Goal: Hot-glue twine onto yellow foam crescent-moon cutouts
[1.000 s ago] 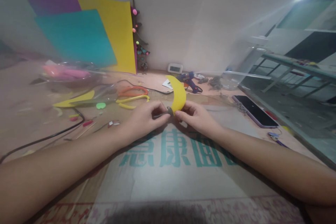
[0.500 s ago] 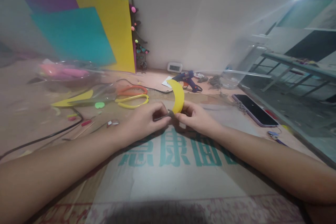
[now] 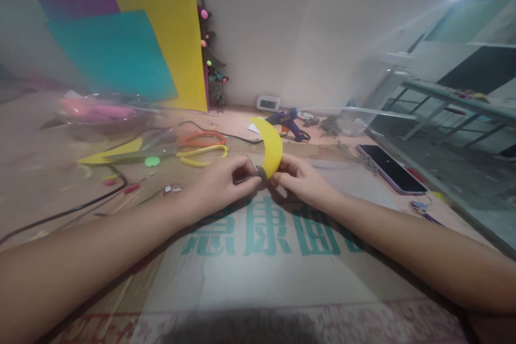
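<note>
A yellow crescent-shaped piece [image 3: 273, 148], which looks like paper or thin foam, stands upright between my hands, its tip curving up and left. A thin dark strip [image 3: 261, 172] meets its lower end; I cannot tell whether it is a wire or a twig. My left hand [image 3: 229, 180] pinches that strip between thumb and fingers, left of the crescent. Closed at the crescent's lower right edge is my right hand [image 3: 296, 177], its fingertips partly hidden behind the piece. Both hands are over a cardboard sheet [image 3: 258, 279] with green printed characters.
Scissors [image 3: 203, 157] with orange and yellow handles lie left of centre. Behind the hands are a blue glue gun [image 3: 293, 124] and a small white digital clock [image 3: 268, 103]. A phone [image 3: 391, 169] lies right. Coloured sheets [image 3: 116, 59] lean on the wall.
The crescent has tilted a little to the left, showing more of its face. My right fingertips have shifted slightly down along its edge; my left hand has barely moved.
</note>
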`<state>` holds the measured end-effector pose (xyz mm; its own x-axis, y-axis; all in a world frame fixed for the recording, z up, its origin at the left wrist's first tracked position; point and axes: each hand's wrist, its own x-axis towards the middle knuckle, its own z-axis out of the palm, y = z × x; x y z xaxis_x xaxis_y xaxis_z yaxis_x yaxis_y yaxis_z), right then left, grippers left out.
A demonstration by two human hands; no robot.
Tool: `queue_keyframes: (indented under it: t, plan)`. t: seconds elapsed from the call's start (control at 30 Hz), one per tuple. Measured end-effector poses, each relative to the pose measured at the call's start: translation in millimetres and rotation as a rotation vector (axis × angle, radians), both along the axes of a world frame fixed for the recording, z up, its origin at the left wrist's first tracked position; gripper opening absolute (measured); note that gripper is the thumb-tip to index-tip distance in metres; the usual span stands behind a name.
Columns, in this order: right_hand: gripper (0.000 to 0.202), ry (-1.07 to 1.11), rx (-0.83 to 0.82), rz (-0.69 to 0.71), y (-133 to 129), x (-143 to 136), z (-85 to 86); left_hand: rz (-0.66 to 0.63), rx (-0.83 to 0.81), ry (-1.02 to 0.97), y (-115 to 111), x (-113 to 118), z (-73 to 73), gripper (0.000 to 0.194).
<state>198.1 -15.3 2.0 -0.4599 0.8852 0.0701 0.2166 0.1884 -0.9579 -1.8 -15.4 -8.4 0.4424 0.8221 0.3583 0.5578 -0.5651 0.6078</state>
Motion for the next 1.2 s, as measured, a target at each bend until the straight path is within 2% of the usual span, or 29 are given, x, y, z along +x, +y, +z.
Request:
queue_keyframes:
  t: [0.23, 0.63, 1.07, 1.2]
  plan:
    - [0.020, -0.080, 0.037, -0.061, -0.6, 0.3, -0.3, 0.006, 0.021, -0.012, 1.4, 0.0, -0.1, 0.016]
    - [0.014, -0.023, 0.059, -0.024, 0.2, -0.3, -2.2, -0.014, -0.004, -0.004, 0.5, 1.3, -1.0, 0.016]
    - [0.013, -0.052, 0.031, -0.041, -1.4, 1.1, 0.2, 0.046, -0.021, -0.053, 2.0, 0.7, 2.0, 0.015]
    - [0.006, -0.054, 0.041, -0.022, -2.2, 0.6, 0.9, 0.051, -0.019, -0.064, 2.2, -0.2, 1.8, 0.016]
